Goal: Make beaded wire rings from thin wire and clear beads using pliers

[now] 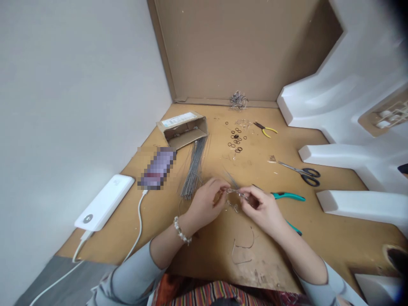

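A thin silvery wire piece (233,191) spans the gap between my two hands over the table. My left hand (208,199) pinches its left end between thumb and fingers. At the other end, my right hand (263,206) grips it with closed fingertips. The exact shape of the piece is too fine to make out. Small clear bits (232,207) lie just below it. Teal-handled pliers (288,196) rest partly hidden behind my right hand. To the left of my left hand, a bundle of straight grey wires (193,170) sticks out from a cardboard box.
The open cardboard box (186,129) stands at back left, near a phone (157,168) and a white power bank (105,203) with cables. Dark rings (236,137), yellow-handled pliers (266,129), scissors (301,171) and a wire tangle (238,100) lie farther back. Bent wires (244,247) lie in front.
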`<state>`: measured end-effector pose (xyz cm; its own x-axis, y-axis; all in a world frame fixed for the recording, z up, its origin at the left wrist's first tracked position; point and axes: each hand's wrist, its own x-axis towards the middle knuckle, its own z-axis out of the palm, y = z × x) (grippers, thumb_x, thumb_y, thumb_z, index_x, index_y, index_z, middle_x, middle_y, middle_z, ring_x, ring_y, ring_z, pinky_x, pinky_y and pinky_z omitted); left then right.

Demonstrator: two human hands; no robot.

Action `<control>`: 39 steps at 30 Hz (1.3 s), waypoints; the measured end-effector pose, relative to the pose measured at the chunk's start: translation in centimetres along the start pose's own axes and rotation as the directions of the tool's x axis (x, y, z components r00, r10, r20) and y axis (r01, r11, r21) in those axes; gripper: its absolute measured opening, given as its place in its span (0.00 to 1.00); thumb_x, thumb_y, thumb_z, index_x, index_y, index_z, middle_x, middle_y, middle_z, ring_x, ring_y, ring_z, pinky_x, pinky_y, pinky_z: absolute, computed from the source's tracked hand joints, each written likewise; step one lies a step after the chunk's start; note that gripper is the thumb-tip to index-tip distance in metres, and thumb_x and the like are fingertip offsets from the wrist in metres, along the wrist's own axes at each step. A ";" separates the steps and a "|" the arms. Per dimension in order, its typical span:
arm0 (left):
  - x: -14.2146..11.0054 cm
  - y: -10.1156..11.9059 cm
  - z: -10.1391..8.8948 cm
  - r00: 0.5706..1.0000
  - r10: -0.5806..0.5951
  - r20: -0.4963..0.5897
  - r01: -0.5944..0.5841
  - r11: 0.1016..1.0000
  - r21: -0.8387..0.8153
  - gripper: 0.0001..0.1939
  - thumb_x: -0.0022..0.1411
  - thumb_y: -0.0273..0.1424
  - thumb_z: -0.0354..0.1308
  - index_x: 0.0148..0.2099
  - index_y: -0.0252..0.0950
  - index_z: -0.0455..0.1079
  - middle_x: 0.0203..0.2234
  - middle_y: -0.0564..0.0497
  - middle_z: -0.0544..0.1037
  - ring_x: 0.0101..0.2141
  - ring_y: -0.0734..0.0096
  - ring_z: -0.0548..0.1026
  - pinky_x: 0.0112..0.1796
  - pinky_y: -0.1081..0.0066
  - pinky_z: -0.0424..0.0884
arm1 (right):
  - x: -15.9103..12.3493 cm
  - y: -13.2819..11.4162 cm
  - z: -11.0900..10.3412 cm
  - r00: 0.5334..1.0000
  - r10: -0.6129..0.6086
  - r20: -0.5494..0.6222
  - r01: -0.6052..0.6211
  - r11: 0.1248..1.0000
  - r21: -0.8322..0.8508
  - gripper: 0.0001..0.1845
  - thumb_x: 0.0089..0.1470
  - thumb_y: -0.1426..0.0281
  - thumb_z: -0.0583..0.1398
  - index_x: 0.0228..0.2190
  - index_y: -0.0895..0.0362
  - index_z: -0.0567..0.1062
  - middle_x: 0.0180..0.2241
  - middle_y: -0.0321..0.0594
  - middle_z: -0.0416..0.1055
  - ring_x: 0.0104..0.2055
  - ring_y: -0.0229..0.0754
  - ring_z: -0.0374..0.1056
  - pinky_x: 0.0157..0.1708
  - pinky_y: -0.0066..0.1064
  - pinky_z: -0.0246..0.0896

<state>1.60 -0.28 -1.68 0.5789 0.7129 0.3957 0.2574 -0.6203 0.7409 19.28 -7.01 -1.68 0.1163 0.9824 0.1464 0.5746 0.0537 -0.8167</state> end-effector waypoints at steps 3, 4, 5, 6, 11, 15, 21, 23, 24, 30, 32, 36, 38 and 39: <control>-0.1 0.1 0.0 0.986 0.153 -0.064 -0.135 0.965 0.227 0.07 0.60 0.24 0.51 0.42 0.34 0.66 0.36 0.46 0.72 0.37 0.69 0.69 0.38 0.69 0.68 | -0.5 -0.3 0.1 0.999 -0.043 -0.014 0.042 0.998 -0.054 0.08 0.50 0.68 0.57 0.33 0.56 0.74 0.19 0.31 0.63 0.19 0.31 0.55 0.21 0.24 0.51; -0.2 0.1 0.0 0.981 0.185 -0.062 -0.163 0.952 0.261 0.07 0.60 0.24 0.51 0.41 0.34 0.66 0.35 0.46 0.72 0.36 0.69 0.69 0.37 0.69 0.68 | -0.6 -0.3 0.1 0.999 -0.038 -0.004 0.038 0.998 -0.042 0.08 0.51 0.68 0.57 0.32 0.56 0.74 0.18 0.30 0.62 0.19 0.31 0.54 0.20 0.24 0.51; -0.2 0.2 -0.1 0.980 0.193 -0.051 -0.173 0.949 0.265 0.07 0.61 0.24 0.51 0.41 0.34 0.67 0.34 0.46 0.72 0.35 0.70 0.69 0.37 0.70 0.68 | -0.6 -0.3 0.1 0.999 -0.032 0.006 0.032 0.999 -0.029 0.08 0.51 0.67 0.57 0.32 0.56 0.74 0.18 0.30 0.61 0.18 0.31 0.53 0.20 0.23 0.50; -0.2 0.2 -0.1 0.985 0.168 -0.033 -0.156 0.959 0.235 0.07 0.62 0.25 0.50 0.41 0.35 0.68 0.33 0.47 0.72 0.34 0.71 0.69 0.36 0.71 0.67 | -0.6 -0.2 0.1 0.999 -0.027 0.018 0.027 0.999 -0.018 0.08 0.51 0.67 0.57 0.32 0.57 0.74 0.17 0.29 0.60 0.18 0.31 0.52 0.20 0.23 0.50; 0.1 0.2 0.0 0.967 -0.236 0.096 0.253 0.927 -0.278 0.08 0.61 0.33 0.54 0.35 0.33 0.68 0.26 0.52 0.70 0.27 0.76 0.67 0.29 0.75 0.64 | -0.1 0.2 0.1 0.997 0.038 0.062 -0.044 0.995 0.095 0.08 0.50 0.67 0.57 0.31 0.57 0.74 0.16 0.28 0.54 0.18 0.30 0.48 0.19 0.24 0.47; 0.2 0.0 -0.1 0.921 -0.348 0.177 0.390 0.811 -0.436 0.10 0.60 0.36 0.56 0.34 0.33 0.67 0.25 0.53 0.68 0.26 0.78 0.65 0.28 0.76 0.62 | 0.2 0.3 0.2 0.990 0.113 0.089 -0.128 0.972 0.197 0.10 0.50 0.63 0.57 0.31 0.57 0.73 0.17 0.28 0.55 0.19 0.31 0.49 0.19 0.25 0.47; 0.1 0.1 0.1 0.946 -0.321 0.054 0.310 0.839 -0.446 0.09 0.59 0.34 0.56 0.31 0.33 0.65 0.27 0.53 0.66 0.27 0.78 0.64 0.29 0.76 0.62 | 0.0 0.4 0.3 0.989 0.143 0.042 -0.147 0.980 0.131 0.08 0.49 0.65 0.59 0.30 0.56 0.72 0.22 0.33 0.65 0.23 0.34 0.59 0.24 0.26 0.56; 0.1 0.1 0.3 0.938 -0.345 0.032 0.324 0.839 -0.438 0.10 0.59 0.34 0.56 0.31 0.33 0.65 0.26 0.54 0.65 0.25 0.79 0.63 0.27 0.77 0.61 | 0.1 0.5 0.3 0.989 0.142 0.033 -0.145 0.984 0.104 0.07 0.48 0.65 0.59 0.30 0.56 0.72 0.23 0.33 0.66 0.24 0.34 0.61 0.26 0.26 0.58; 0.1 0.0 0.3 0.932 -0.362 0.030 0.337 0.830 -0.444 0.10 0.60 0.35 0.55 0.31 0.33 0.65 0.26 0.54 0.65 0.25 0.80 0.63 0.26 0.77 0.60 | 0.1 0.5 0.3 0.988 0.147 0.039 -0.151 0.981 0.120 0.08 0.48 0.65 0.59 0.31 0.56 0.72 0.23 0.34 0.67 0.25 0.34 0.61 0.26 0.27 0.59; 0.2 -0.4 0.1 0.893 -0.444 0.066 0.408 0.742 -0.532 0.10 0.58 0.36 0.56 0.34 0.34 0.64 0.24 0.56 0.65 0.23 0.81 0.62 0.25 0.78 0.60 | 0.3 0.3 0.1 0.979 0.184 0.090 -0.200 0.949 0.244 0.13 0.49 0.59 0.59 0.30 0.57 0.72 0.22 0.34 0.67 0.24 0.34 0.60 0.25 0.27 0.58; 0.3 -0.4 -0.1 0.891 -0.447 0.080 0.418 0.739 -0.528 0.10 0.58 0.36 0.57 0.33 0.34 0.64 0.24 0.56 0.65 0.24 0.80 0.62 0.26 0.78 0.61 | 0.2 0.4 0.0 0.980 0.180 0.088 -0.195 0.956 0.220 0.13 0.50 0.59 0.58 0.29 0.57 0.72 0.22 0.34 0.67 0.24 0.34 0.60 0.25 0.27 0.57; 0.4 -0.2 -0.2 0.906 -0.413 0.096 0.414 0.814 -0.408 0.09 0.59 0.35 0.56 0.38 0.34 0.67 0.24 0.55 0.67 0.24 0.79 0.63 0.25 0.77 0.60 | 0.1 0.7 0.0 0.981 0.162 0.104 -0.180 0.962 0.206 0.13 0.51 0.59 0.58 0.28 0.56 0.72 0.22 0.34 0.67 0.23 0.34 0.60 0.25 0.27 0.57; 0.4 -0.1 -0.1 0.932 -0.352 0.086 0.361 0.884 -0.296 0.08 0.59 0.33 0.55 0.39 0.34 0.69 0.27 0.53 0.69 0.25 0.79 0.63 0.26 0.77 0.61 | 0.1 0.5 0.2 0.975 0.169 0.147 -0.201 0.951 0.236 0.14 0.51 0.58 0.58 0.29 0.56 0.72 0.22 0.34 0.68 0.23 0.34 0.61 0.24 0.27 0.58; 0.4 -0.1 -0.1 0.943 -0.321 0.086 0.332 0.912 -0.243 0.07 0.59 0.32 0.54 0.38 0.34 0.70 0.28 0.53 0.70 0.25 0.79 0.64 0.27 0.76 0.61 | 0.1 0.4 0.2 0.968 0.181 0.175 -0.222 0.941 0.256 0.15 0.51 0.57 0.58 0.29 0.57 0.72 0.22 0.34 0.68 0.22 0.34 0.61 0.24 0.27 0.58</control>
<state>1.73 0.10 -1.55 0.5298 0.8434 0.0894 0.2389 -0.2495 0.9384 19.31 -6.83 -2.07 0.0752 0.9918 -0.1035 0.3069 -0.1218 -0.9439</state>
